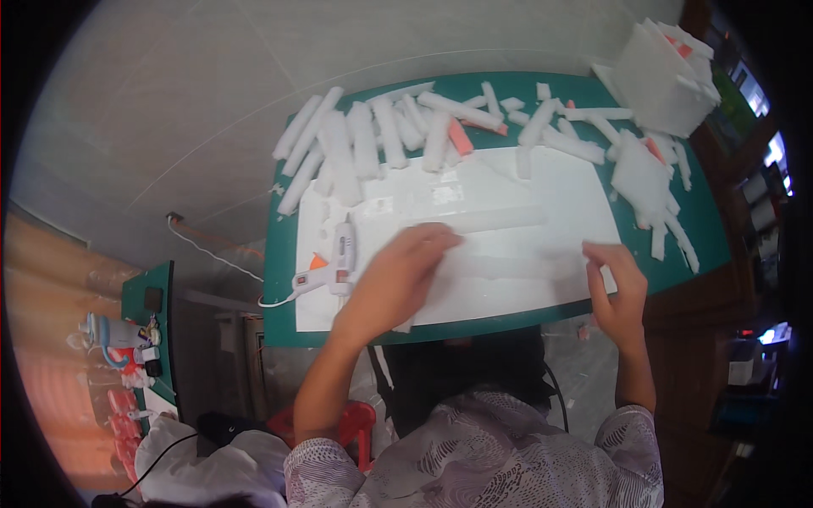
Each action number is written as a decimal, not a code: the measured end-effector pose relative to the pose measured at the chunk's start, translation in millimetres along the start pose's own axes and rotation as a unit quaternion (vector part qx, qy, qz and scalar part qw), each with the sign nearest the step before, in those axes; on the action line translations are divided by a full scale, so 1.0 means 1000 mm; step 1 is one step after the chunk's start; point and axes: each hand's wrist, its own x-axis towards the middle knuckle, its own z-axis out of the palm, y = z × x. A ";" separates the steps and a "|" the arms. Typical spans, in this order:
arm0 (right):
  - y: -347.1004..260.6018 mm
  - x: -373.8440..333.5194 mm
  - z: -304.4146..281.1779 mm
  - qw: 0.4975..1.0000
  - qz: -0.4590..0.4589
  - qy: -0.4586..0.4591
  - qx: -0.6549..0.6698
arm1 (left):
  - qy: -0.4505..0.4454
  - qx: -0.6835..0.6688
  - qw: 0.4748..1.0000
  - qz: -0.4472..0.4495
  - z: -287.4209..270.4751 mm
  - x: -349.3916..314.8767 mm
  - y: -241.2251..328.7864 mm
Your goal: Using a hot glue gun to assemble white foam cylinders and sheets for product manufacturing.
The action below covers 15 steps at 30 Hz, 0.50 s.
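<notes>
Left hand [396, 273] could knock glue gun [343, 247] — lies just beside; left fingers blurred, can't tell — right hand's [618, 286] apart.

Surface [710, 233]: green. Sheet [580, 195]: white. Foam strips [364, 140]: white; one scrap [460, 137] beyond the left grip [402, 275], coral. Glue gun [343, 250]: white and orange. Shirt [474, 449]: pale, purplish-grey print.

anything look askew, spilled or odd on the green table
Yes, somewhat: white foam strips lie jumbled at mixed angles along the far side of the green table, some overlapping. A pink piece stands out by colour among them. I see no spill.
</notes>
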 end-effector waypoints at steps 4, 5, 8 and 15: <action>-0.020 -0.001 0.024 0.994 -0.050 -0.049 0.079 | 0.046 0.000 0.983 -0.178 -0.023 -0.045 0.007; -0.024 0.000 0.031 0.991 -0.055 -0.078 0.095 | 0.044 0.012 0.982 -0.186 -0.014 -0.055 0.008; -0.033 0.006 0.053 0.984 -0.082 -0.104 0.121 | 0.042 0.064 0.973 -0.219 0.010 -0.077 0.020; -0.036 0.010 0.077 0.963 -0.055 -0.178 0.195 | 0.093 -0.054 0.950 -0.294 0.020 -0.091 0.017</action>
